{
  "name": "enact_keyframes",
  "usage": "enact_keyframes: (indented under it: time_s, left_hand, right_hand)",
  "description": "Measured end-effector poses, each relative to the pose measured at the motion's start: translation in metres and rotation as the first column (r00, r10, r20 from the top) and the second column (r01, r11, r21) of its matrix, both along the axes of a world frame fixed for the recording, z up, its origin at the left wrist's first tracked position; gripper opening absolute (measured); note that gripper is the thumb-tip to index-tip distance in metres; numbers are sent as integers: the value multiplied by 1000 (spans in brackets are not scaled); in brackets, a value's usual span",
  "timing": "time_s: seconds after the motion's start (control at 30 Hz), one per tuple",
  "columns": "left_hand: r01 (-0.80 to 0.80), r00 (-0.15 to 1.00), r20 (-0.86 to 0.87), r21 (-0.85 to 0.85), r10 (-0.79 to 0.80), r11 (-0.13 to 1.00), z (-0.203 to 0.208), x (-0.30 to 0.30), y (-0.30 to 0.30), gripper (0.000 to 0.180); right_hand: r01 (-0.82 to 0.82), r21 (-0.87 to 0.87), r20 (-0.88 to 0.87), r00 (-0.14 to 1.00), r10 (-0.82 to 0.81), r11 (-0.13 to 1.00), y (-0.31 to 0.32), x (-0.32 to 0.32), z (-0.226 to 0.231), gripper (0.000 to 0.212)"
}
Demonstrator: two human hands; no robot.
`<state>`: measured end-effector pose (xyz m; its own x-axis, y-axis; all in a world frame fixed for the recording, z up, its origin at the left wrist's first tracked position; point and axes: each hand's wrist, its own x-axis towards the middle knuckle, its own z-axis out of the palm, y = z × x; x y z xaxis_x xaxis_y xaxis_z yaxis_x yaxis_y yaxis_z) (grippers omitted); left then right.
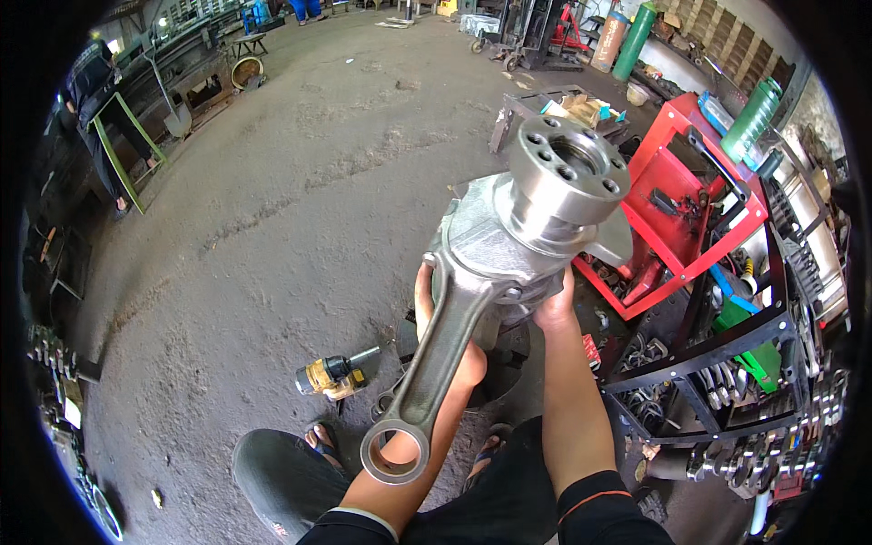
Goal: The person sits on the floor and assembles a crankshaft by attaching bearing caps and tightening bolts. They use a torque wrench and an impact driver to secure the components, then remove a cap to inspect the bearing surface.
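Note:
A steel crankshaft (568, 204) stands upright in front of me, its round flange with bolt holes facing up. A connecting rod (445, 336) is fitted around it and slants down toward me, its small ring end over my left forearm. Part of a second rod's ring shows behind it. My left hand (423, 295) is closed on the crankshaft's left side, partly hidden behind the rod. On the other side my right hand (555, 307) grips it below the flange, with most fingers out of sight. The crankshaft's lower end is hidden.
A yellow and black power tool (334, 373) lies on the floor at left. Close on my right stand a red tool cart (649, 213) and a black rack (699, 350) of metal parts. Gas cylinders (635, 41) stand far right. Another person (91, 86) is at far left.

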<state>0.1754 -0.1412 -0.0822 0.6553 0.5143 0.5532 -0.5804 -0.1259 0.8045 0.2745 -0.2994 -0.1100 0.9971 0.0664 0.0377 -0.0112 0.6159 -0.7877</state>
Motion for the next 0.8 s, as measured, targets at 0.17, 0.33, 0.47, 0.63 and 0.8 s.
enact_keyframes:
  time_s: [0.17, 0.33, 0.47, 0.63, 0.8]
  left_hand:
    - [-217, 975, 137, 436, 174, 874, -11, 9, 7, 57]
    - [-116, 992, 79, 322, 95, 940, -15, 8, 5, 48]
    - [24, 999, -31, 241, -17, 970, -2, -2, 8, 68]
    - [32, 984, -178, 323, 27, 946, 19, -32, 3, 111]
    - [-6, 948, -295, 363, 122, 932, 27, -38, 0, 106]
  right_hand:
    - [128, -16, -79, 989, -128, 992, 16, -3, 9, 63]
    - [162, -105, -48, 985, -168, 981, 18, -5, 15, 79]
    - [165, -170, -46, 983, -175, 972, 20, -11, 24, 88]
    - [201, -247, 201, 968, -152, 948, 8, -14, 60, 77]
    - [62, -184, 99, 994, -44, 981, 10, -19, 72, 60]
